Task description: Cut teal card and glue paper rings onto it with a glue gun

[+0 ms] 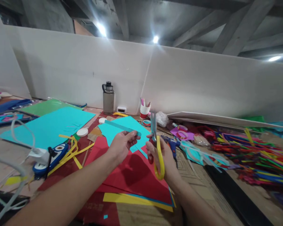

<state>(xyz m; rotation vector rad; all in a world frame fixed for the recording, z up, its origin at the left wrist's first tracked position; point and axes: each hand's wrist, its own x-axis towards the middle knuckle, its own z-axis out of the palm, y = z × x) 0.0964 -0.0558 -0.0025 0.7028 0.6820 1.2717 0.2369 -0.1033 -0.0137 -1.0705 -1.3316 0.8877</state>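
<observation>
My left hand (123, 145) pinches one end of a narrow blue paper strip (119, 126), which reaches out to the left above the table. In my right hand (163, 157) is a pair of scissors (159, 158) with yellow and red handles, its blades pointing up and looking close together. Below both hands lie red paper sheets (132, 175), with light blue paper (129, 124) behind them. Yellow paper (136, 201) shows from under the red sheets' front edge. A tiny blue scrap (105, 216) rests nearer to me.
Yellow strips (72, 153), a blue-and-white device (50, 160) and a white cable (21, 169) lie left. A water bottle (108, 99) and paper cup (145, 110) stand at the back. Right are a glue gun (173, 144), a black slab (233, 194) and colourful pipe cleaners (257, 153).
</observation>
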